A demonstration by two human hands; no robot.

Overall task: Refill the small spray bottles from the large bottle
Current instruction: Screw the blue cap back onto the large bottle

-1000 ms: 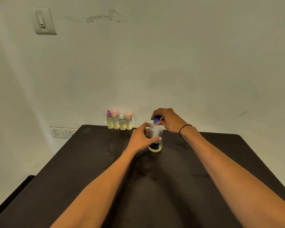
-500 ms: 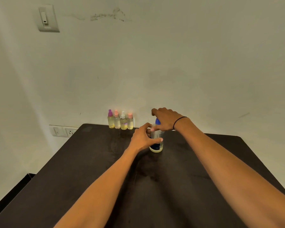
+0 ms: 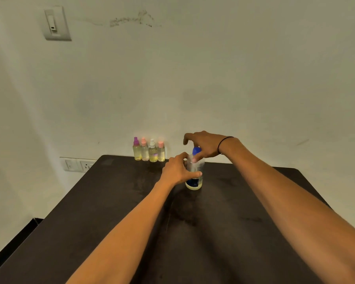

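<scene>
Here, a dark, matte desk (image 3: 115,212) with rounded far corners is pushed up against a pale plastered wall (image 3: 213,78), which is marked by a rough crack-like scar near the top. A switch plate (image 3: 56,23) is mounted high on the left, and a socket strip (image 3: 78,165) is set low beside the desk's far left corner. Four small spray bottles (image 3: 149,152), clear plastic with yellowish liquid and purple, pink, white and pink tops, are lined up touching one another at the desk's back edge against the wall. Just right of them and nearer, the large bottle (image 3: 195,179), clear and cylindrical with a dark label, is stood upright on the desk. Its body is wrapped by the left hand (image 3: 177,171), fingers curled round it. Its blue cap (image 3: 196,150) is pinched from above by the right hand (image 3: 205,145); a black band (image 3: 223,143) is worn at that wrist.
</scene>
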